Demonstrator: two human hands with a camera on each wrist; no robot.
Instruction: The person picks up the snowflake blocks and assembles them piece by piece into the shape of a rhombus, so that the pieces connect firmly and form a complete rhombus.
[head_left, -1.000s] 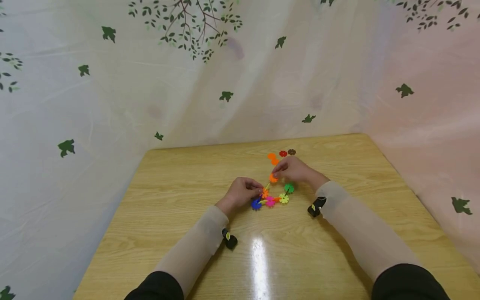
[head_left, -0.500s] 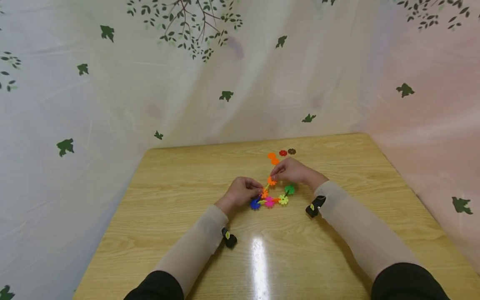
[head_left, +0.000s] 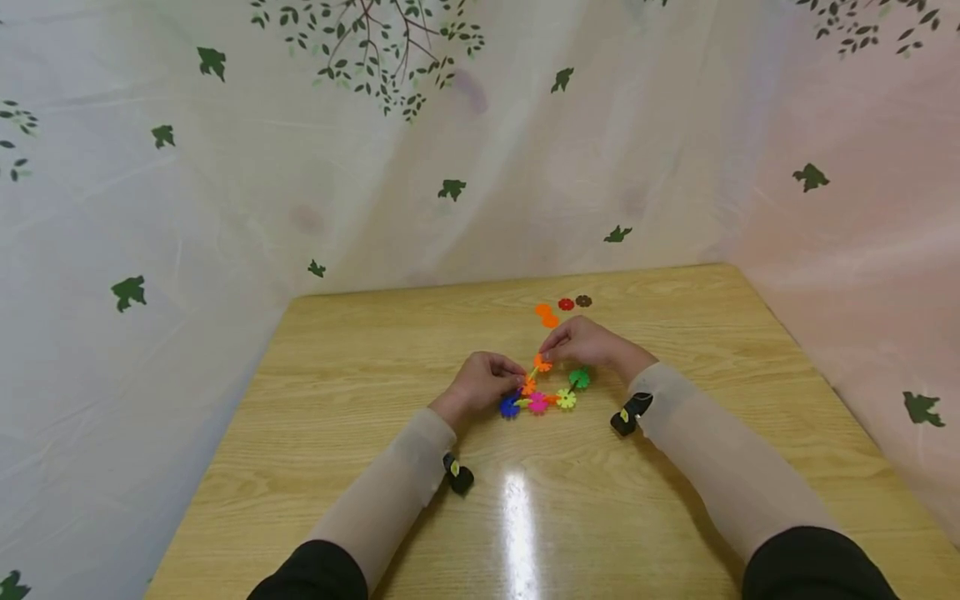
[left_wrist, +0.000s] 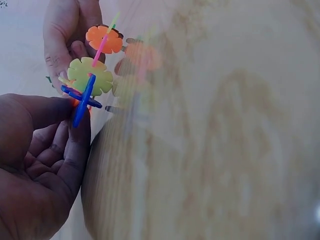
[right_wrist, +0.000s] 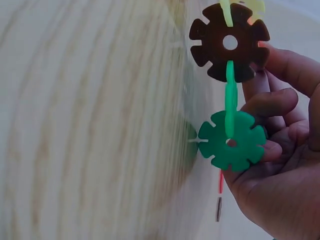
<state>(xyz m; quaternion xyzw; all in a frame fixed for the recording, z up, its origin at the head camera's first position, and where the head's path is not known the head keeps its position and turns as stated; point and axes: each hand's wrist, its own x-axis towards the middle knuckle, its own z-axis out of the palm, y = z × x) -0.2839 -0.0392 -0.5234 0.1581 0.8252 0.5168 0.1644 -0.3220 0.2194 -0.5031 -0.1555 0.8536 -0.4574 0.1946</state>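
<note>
A curved chain of notched, flower-shaped plastic interlocking discs lies on the table, with a blue disc (head_left: 510, 407), a pink disc (head_left: 537, 403), a yellow-green disc (head_left: 566, 399) and a green disc (head_left: 580, 379) along it. At its left end my left hand (head_left: 483, 381) pinches the chain by the blue discs (left_wrist: 86, 97) between thumb and fingers. My right hand (head_left: 587, 340) pinches an orange disc (head_left: 542, 363) against the thin yellow disc (head_left: 534, 374) at the chain's upper left. Whether these two are locked together cannot be told. Fingers hide parts of both grips.
Beyond the right hand lie two loose orange discs (head_left: 546, 315), a red disc (head_left: 566, 304) and a brown disc (head_left: 583, 301). The wooden table (head_left: 352, 375) ends at a printed cloth (head_left: 517, 217) behind.
The right hand has brought the orange disc down and slightly left, from apart to touching the chain's yellow disc. The left hand has stayed nearly still.
</note>
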